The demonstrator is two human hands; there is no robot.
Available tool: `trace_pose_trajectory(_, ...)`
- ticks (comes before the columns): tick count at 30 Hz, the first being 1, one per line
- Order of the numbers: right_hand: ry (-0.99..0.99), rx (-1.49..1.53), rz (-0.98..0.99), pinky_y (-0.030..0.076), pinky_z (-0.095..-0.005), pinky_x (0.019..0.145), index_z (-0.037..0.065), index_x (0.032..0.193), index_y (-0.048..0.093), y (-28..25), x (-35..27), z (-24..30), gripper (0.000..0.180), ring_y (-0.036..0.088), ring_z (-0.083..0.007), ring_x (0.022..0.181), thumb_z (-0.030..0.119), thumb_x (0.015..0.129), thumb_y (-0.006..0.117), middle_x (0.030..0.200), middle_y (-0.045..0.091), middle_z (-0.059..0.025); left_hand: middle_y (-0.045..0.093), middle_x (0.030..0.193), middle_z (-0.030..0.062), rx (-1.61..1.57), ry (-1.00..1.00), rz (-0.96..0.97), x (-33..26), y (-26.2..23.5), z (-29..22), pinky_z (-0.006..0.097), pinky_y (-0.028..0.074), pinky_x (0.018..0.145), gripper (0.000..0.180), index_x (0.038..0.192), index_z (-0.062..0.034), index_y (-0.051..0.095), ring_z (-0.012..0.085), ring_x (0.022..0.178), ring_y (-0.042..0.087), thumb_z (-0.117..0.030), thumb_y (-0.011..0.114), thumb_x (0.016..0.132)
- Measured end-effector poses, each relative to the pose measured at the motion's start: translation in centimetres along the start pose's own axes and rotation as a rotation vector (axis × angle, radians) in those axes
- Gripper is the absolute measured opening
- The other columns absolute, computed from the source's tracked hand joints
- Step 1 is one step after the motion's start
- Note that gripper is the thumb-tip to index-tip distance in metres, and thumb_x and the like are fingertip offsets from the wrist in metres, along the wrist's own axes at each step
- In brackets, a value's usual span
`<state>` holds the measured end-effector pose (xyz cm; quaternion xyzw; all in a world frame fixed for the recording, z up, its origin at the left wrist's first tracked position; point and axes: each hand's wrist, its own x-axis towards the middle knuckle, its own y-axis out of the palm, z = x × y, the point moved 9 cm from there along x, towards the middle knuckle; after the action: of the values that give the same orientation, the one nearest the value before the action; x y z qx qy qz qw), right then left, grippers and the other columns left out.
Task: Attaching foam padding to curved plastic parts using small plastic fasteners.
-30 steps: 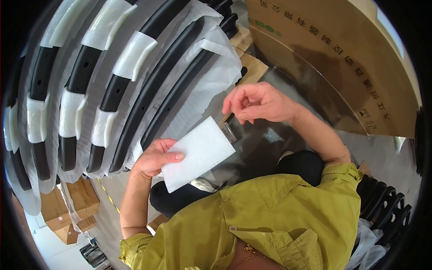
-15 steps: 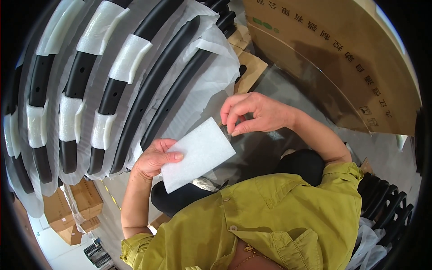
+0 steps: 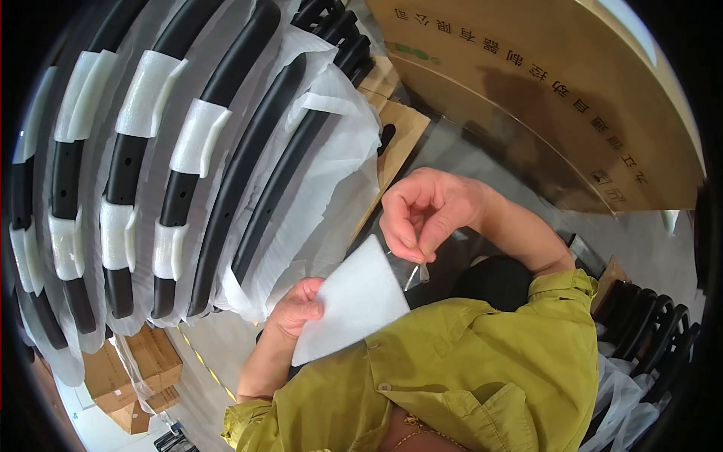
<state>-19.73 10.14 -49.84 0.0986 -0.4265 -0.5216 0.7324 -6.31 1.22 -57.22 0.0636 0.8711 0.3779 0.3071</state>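
Note:
My left hand (image 3: 300, 307) grips a flat rectangular sheet of white foam (image 3: 352, 301) by its left edge, thumb on top. Just right of the sheet, my right hand (image 3: 433, 211) is closed in a pinch on a small strip of clear film or tape (image 3: 419, 276) that dangles below the fingertips. To the left stand several curved black tubes (image 3: 228, 215) in a row, with thin translucent sheeting between them. Short pieces of white foam (image 3: 199, 138) are wrapped around some of the tubes; the two nearest my left hand have bare black surfaces.
A large brown cardboard box (image 3: 527, 90) rises at the far right. Stacked cartons (image 3: 135, 369) sit on the floor at lower left, by a yellow-black floor line (image 3: 205, 363). More black tubular frames (image 3: 640, 324) with plastic wrap lie at the right.
My right hand has moved slightly right and down, and the clear strip now shows below its fingers. The left hand and foam sheet have shifted right and down; the view has moved too.

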Motion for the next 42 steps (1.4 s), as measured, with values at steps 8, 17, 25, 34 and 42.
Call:
trace_pose_trajectory(8, 0.041, -0.031, -0.111, 0.045, -0.0265, 0.048, -0.003, 0.117, 0.041, -2.1, -0.7, 1.2, 0.061, 0.054, -0.0179, 0.051, 0.011, 0.065, 0.068, 0.092, 0.058, -0.0264, 0.061, 0.091, 0.0086, 0.217, -0.035, -0.139, -1.4, 0.8, -1.8, 0.026, 0.045, 0.074, 0.037, 0.099, 0.0051, 0.056, 0.0140, 0.079, 0.058, -0.012, 0.068, 0.069)
trace_pose_trajectory(17, 0.252, -0.535, -0.538, 0.048, -0.0261, 0.068, -0.002, 0.096, 0.058, -5.4, -1.6, 1.1, 0.019, 0.060, -0.0141, 0.075, 0.004, 0.078, 0.055, 0.089, 0.063, -0.0119, 0.056, 0.070, 0.0039, 1.136, -0.087, -0.481, -2.3, 2.3, -8.2, 0.024, 0.045, 0.046, 0.031, 0.093, 0.0017, 0.056, 0.0110, 0.055, 0.052, -0.024, 0.062, 0.078)
trace_pose_trajectory(25, -0.145, -0.497, -0.022, 0.044, -0.0375, 0.074, -0.001, 0.071, 0.064, -1.2, 0.8, 1.5, 0.016, 0.056, -0.0336, 0.084, 0.014, 0.068, 0.068, 0.083, 0.063, -0.0177, 0.061, 0.079, 0.0051, 0.771, -0.152, -0.302, -4.2, 0.8, -7.0, 0.023, 0.047, 0.062, 0.031, 0.092, 0.0038, 0.059, 0.0100, 0.069, 0.057, -0.015, 0.070, 0.069)
trace_pose_trajectory(34, -0.252, -0.118, 0.370, 0.038, -0.0292, 0.062, 0.003, 0.063, 0.062, 4.1, 0.7, 1.6, 0.023, 0.051, -0.0254, 0.072, 0.024, 0.071, 0.068, 0.066, 0.059, -0.0065, 0.062, 0.082, 0.0066, 0.347, -0.392, -0.043, -1.3, -0.1, 0.5, 0.022, 0.047, 0.061, 0.040, 0.097, 0.0067, 0.056, 0.0099, 0.067, 0.057, -0.013, 0.072, 0.066)
trace_pose_trajectory(42, -0.342, -0.421, -0.091, 0.038, -0.0242, 0.062, 0.005, 0.067, 0.061, -0.7, -3.1, 9.1, 0.027, 0.057, -0.0119, 0.067, 0.030, 0.078, 0.061, 0.062, 0.059, -0.0025, 0.059, 0.069, 0.0031, 0.731, -0.404, -0.264, -2.6, -1.1, -3.5, 0.021, 0.043, 0.043, 0.035, 0.091, 0.0042, 0.059, 0.0086, 0.050, 0.053, -0.018, 0.071, 0.068)
